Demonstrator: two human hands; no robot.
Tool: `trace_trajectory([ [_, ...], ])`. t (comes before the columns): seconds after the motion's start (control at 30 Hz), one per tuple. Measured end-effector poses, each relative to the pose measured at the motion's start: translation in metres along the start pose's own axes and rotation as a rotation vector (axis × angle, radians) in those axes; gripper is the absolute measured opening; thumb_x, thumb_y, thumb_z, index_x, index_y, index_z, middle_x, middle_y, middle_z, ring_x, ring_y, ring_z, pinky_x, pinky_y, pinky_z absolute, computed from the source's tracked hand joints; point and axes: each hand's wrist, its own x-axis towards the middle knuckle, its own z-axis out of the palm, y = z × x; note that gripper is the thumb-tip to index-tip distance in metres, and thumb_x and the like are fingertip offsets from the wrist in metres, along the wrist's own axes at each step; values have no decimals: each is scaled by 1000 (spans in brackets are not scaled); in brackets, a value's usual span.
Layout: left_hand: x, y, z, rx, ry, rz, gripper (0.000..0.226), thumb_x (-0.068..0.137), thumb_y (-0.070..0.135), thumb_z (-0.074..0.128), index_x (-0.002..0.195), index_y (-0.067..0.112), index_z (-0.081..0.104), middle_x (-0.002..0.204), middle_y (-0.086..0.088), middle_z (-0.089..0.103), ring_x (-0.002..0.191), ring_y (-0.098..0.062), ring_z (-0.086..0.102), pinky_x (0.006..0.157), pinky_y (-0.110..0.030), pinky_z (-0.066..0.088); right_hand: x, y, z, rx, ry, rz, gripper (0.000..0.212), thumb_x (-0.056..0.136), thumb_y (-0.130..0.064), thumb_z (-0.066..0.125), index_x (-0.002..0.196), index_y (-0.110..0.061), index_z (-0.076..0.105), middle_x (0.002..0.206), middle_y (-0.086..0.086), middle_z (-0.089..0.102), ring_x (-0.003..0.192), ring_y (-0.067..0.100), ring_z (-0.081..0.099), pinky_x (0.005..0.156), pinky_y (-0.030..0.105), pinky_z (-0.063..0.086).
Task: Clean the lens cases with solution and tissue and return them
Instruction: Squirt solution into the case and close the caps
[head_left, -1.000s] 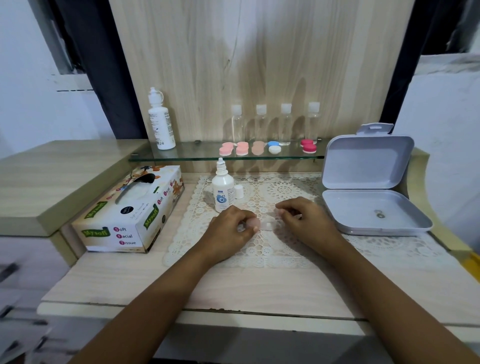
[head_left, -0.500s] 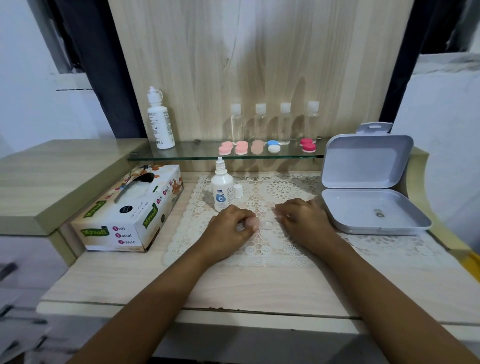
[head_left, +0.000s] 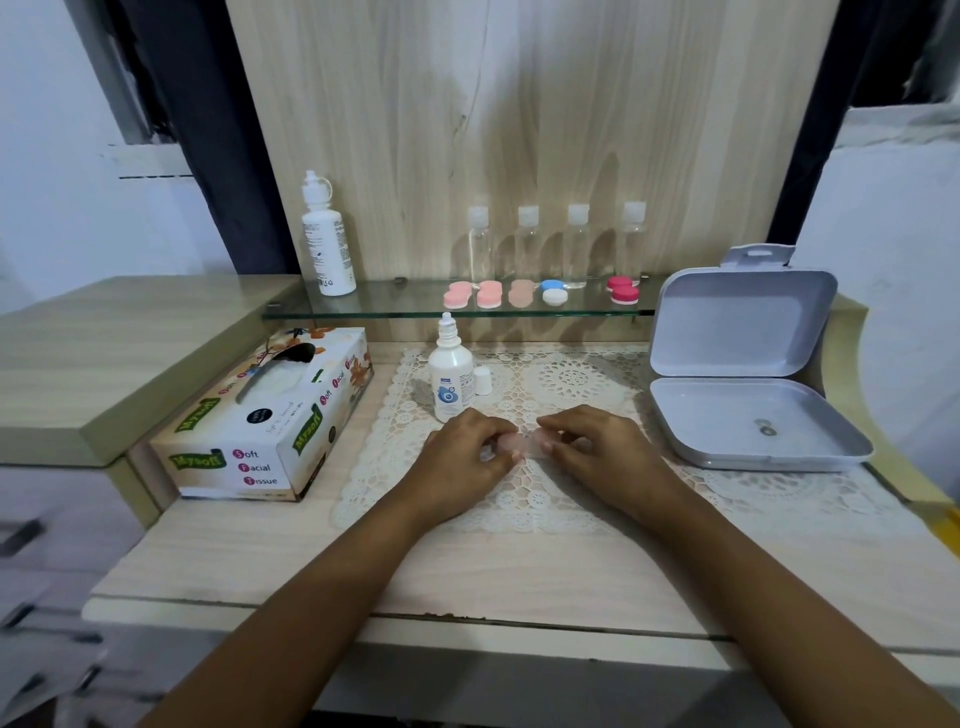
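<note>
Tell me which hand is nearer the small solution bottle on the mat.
Left. The left hand lies just in front of the solution bottle; the right hand is farther, off to its right beyond the lens case.

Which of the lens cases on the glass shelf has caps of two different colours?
The blue-and-white lens case, fourth from the left on the glass shelf: one blue cap, one white. On each of the others, both caps match.

open grey box (head_left: 727, 415), lace mat (head_left: 571, 379)
</note>
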Motion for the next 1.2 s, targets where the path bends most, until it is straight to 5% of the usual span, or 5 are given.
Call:
trace_trajectory([
  [0.23,0,-1,1,-13,4,-7,23,88,33,61,108,23,65,105,3,57,101,-12,53,96,-42,41,0,-2,1,-61,-25,-29,23,86,-26,62,105,-15,69,102,3,66,94,18,59,86,35,46],
  [0.57,2,-1,1,-11,3,-11,24,87,35,61,108,24,64,104,5,56,100,-9,52,96,-41,41,2,0,7,-89,9,36,31,82,-40,65,102,-17,65,88,-4,54,84,14,53,83,36,46],
  [0.77,1,-2,1,-14,8,-4,24,87,31,62,109,22,64,105,3,57,100,-10,53,95,-40,42,0,0,2,9,-60,-8,39,91,-21,54,130,-15,53,125,0,57,111,14,54,99,32,41],
  [0.97,1,-2,2,-11,15,-1,23,87,32,62,107,22,64,103,4,57,99,-10,53,95,-40,42,1,-1,3,-64,-27,-42,24,88,-26,60,103,-10,68,100,6,65,95,22,57,85,37,45],
  [1.2,1,-1,1,-4,13,-1,25,87,34,62,109,22,64,105,4,57,100,-10,53,95,-39,42,2,1,10,-49,17,27,27,82,-36,65,101,-17,61,95,-5,58,91,14,54,87,39,45],
])
